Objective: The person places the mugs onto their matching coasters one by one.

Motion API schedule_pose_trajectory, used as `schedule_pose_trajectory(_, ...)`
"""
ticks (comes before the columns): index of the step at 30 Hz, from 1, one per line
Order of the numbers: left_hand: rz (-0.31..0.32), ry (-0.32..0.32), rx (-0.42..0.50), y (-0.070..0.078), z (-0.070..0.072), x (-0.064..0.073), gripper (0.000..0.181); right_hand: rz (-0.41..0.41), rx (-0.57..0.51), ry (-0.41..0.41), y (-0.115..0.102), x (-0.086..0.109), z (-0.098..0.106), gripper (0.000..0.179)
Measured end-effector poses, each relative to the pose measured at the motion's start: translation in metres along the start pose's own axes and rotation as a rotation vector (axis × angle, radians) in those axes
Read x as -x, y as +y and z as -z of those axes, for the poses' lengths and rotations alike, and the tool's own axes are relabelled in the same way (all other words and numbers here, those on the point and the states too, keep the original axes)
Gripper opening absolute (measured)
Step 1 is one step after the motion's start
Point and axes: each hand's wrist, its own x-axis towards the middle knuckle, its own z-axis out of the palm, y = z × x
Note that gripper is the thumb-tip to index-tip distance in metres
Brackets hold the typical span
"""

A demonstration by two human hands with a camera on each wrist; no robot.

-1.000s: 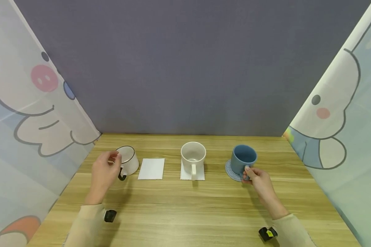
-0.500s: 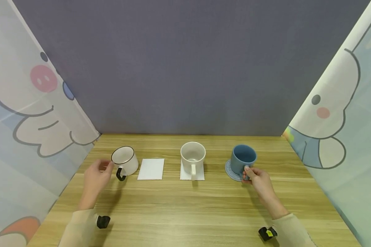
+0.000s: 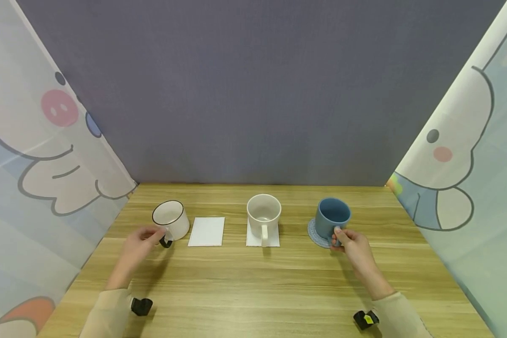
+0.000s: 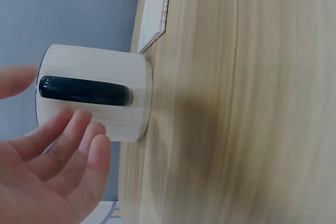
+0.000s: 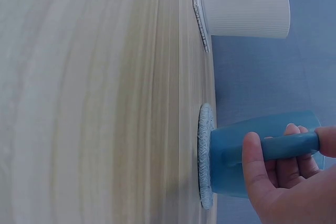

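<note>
At the left of the table stands a white mug (image 3: 178, 227) with a dark rim and a black handle (image 4: 86, 92). My left hand (image 3: 137, 244) is beside that handle, its thumb and fingers apart with the handle between them in the left wrist view. On the right, a blue mug (image 3: 326, 226) sits on a round blue coaster (image 3: 314, 234). My right hand (image 3: 355, 249) grips its handle (image 5: 289, 146), fingers curled through behind it.
A square white coaster (image 3: 207, 231) lies just right of the white mug. In the middle, a cream mug (image 3: 257, 220) stands on another square coaster (image 3: 274, 239), handle toward me. A grey panel (image 3: 253, 94) closes off the back; printed curtains (image 3: 46, 178) flank both sides.
My left hand drew back leftward from over the white mug, then came in lower toward its handle. My right hand and the blue mug have stayed in place.
</note>
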Motion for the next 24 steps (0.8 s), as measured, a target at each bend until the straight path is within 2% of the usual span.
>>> schedule_pose_trajectory(5,0.044,-0.060,0.037,-0.001,-0.003,0.000,0.067,0.002,0.001,0.003,0.000,0.000,0.000,0.040)
schedule_pose_trajectory(10,0.071,-0.096,0.153,-0.006,-0.006,0.000,0.066,0.006,-0.003,0.006,0.000,-0.001,0.000,0.040)
schedule_pose_trajectory(16,0.024,-0.147,0.296,-0.012,-0.009,-0.003,0.055,0.002,-0.010,0.000,0.001,0.000,0.000,0.041)
schedule_pose_trajectory(24,0.014,-0.157,0.327,-0.010,-0.011,-0.006,0.050,0.001,-0.010,0.003,0.001,0.000,0.000,0.040)
